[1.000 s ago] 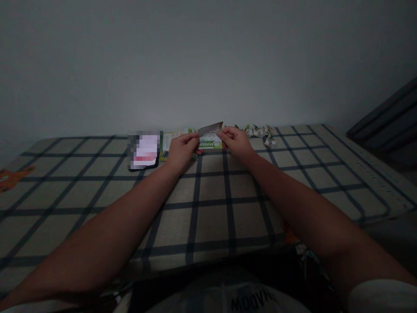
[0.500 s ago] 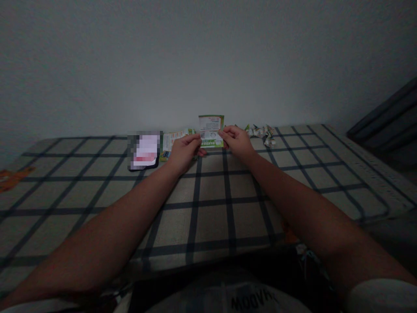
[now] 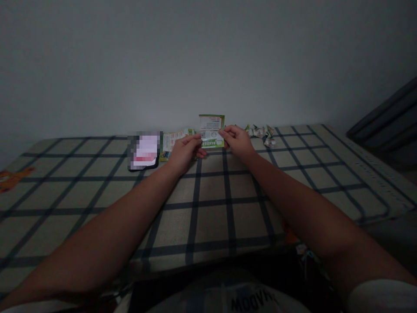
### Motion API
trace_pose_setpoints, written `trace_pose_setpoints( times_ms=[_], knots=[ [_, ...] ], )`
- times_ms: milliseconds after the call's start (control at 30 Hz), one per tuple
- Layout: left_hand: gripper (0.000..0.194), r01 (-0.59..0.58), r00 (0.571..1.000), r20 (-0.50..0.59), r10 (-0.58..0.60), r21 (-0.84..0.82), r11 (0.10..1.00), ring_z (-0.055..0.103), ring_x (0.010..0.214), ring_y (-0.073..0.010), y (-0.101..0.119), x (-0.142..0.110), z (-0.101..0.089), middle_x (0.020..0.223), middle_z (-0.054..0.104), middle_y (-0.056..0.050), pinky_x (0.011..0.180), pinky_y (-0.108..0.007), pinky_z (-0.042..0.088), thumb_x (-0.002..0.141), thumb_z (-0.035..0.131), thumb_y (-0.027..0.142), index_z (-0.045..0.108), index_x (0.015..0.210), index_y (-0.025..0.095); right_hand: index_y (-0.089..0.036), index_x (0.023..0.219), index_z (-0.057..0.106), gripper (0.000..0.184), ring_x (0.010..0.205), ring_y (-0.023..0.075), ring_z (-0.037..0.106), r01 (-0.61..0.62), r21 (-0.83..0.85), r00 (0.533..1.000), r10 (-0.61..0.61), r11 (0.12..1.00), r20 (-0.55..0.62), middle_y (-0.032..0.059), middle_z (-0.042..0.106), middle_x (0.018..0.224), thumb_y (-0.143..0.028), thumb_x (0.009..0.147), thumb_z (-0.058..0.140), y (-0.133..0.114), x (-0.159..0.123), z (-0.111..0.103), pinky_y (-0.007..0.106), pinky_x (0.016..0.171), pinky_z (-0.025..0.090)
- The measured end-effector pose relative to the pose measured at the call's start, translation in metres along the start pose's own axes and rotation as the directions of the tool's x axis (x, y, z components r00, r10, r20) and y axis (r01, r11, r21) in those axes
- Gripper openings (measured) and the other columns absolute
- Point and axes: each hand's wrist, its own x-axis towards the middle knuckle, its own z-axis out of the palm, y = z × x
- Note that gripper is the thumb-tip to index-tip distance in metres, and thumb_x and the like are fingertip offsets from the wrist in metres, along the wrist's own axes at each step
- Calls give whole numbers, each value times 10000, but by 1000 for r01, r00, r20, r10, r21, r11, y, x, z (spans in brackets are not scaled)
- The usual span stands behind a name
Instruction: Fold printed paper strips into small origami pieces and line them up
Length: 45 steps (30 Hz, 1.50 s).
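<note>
A small flat packet point(image 3: 211, 124), white with green edges and printed text, stands upright between my hands above the tablecloth. My left hand point(image 3: 185, 152) pinches its left edge between thumb and fingers. On the other side, my right hand point(image 3: 239, 141) grips the right edge, thumb on the near face. Behind and left of my left hand lies a larger printed green-and-white packet point(image 3: 170, 141), partly covered by that hand. Several crumpled green-and-white wrappers point(image 3: 260, 131) rest just beyond my right hand.
A phone point(image 3: 145, 152) with a blurred-out lit screen lies to the left. The checked cloth point(image 3: 211, 221) covers the table up to the pale wall point(image 3: 208, 56). An orange patterned patch point(image 3: 14, 178) shows at far left, and dark folded fabric point(image 3: 387, 117) at right.
The packet has tilted very slightly in my fingers, and light falls on it differently. Both hands stay nearly where they were; the fingers of my left hand shift a little.
</note>
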Motion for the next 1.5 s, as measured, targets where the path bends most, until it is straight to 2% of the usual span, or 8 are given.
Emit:
trace_pose_setpoints(
  times_ms=[100,267,567,833,967,1200,1400,1500],
  knots=[
    [237,0,1000,0,0,27,1000,627,468,-125,0,-1,0,587,648,-11,463,-213,515,776,630,172,694,989,93,-215,780,546,382,469,99,456,5,13,1000,-5,1000,0,-59,486,528,-572,817,676,0,0,1,233,473,357],
    [205,-16,999,30,14,75,997,608,476,-110,1,-2,1,615,680,-25,492,-213,521,771,636,200,718,939,115,-222,786,546,402,485,105,469,-8,-1,1000,8,1000,7,-52,494,545,-605,822,664,-2,1,0,236,474,367],
    [179,-110,993,-6,115,235,966,544,458,-75,1,0,-4,618,688,-25,475,-174,464,792,624,229,746,867,121,-206,779,566,442,464,95,462,46,-38,998,-45,998,34,-47,507,544,-637,810,660,-5,-2,-1,241,475,355],
    [404,-18,999,45,15,55,998,640,526,-108,0,-3,0,733,728,-39,518,-213,547,776,616,181,697,1165,108,-215,796,560,423,469,95,458,-6,16,1000,6,1000,-9,-56,501,544,-622,801,675,-1,2,-1,232,462,347],
    [377,-29,996,80,25,51,998,639,528,-101,-2,-1,-2,753,737,-48,509,-201,539,768,616,174,713,1127,110,-217,787,566,419,468,96,452,-2,24,1000,2,1000,-5,-52,510,547,-620,792,681,-3,2,-1,237,460,352],
    [339,-41,997,63,34,101,994,615,515,-89,-6,0,-2,771,746,-50,527,-209,539,801,619,206,711,1117,126,-219,794,565,407,461,97,445,3,30,1000,-2,1000,-19,-53,502,537,-609,796,680,-3,1,-1,236,454,332],
    [213,-62,997,-26,66,148,987,582,478,-73,0,-2,1,679,725,-45,515,-190,511,781,605,155,721,946,87,-212,782,559,431,467,98,450,17,-26,1000,-17,1000,-1,-51,490,528,-629,806,666,-5,-2,-1,238,469,349],
    [208,-57,997,-38,64,164,985,602,490,-80,2,-2,2,676,727,-53,511,-186,507,789,602,153,715,948,80,-212,791,563,449,470,95,447,27,-45,1000,-26,999,3,-53,486,532,-651,804,658,-6,-2,-1,236,468,348]
  ],
)
